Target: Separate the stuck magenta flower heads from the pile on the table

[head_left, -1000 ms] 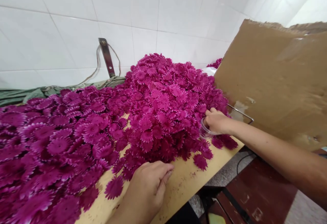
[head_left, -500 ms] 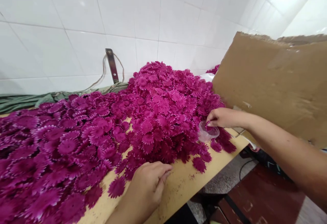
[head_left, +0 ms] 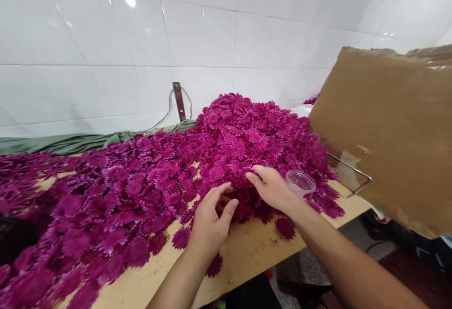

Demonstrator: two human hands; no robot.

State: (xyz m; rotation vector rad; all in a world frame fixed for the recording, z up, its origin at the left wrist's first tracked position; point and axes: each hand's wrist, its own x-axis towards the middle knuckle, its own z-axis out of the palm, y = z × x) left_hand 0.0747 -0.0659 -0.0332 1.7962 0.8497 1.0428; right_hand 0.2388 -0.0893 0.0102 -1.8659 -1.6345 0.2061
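Note:
A tall heap of magenta artificial flower heads is piled on the tan tabletop. My left hand reaches to the heap's front edge, thumb and forefinger apart; its other fingers are partly hidden. Just right of it, my right hand bends inward over the heap with thumb and forefinger close together. Whatever lies between those fingertips blends into the magenta behind. Beside the right hand is a clear plastic cup, resting among the flowers. A loose flower head lies below the right wrist.
More magenta flower heads spread over the left side. A large cardboard sheet leans at the right, near a bent metal wire. Green cloth and a metal bracket line the white tiled wall.
My right hand has left the plastic cup and moved left to the heap's front. My left hand has lifted toward the heap, its thumb and forefinger spreading. The view has shifted left.

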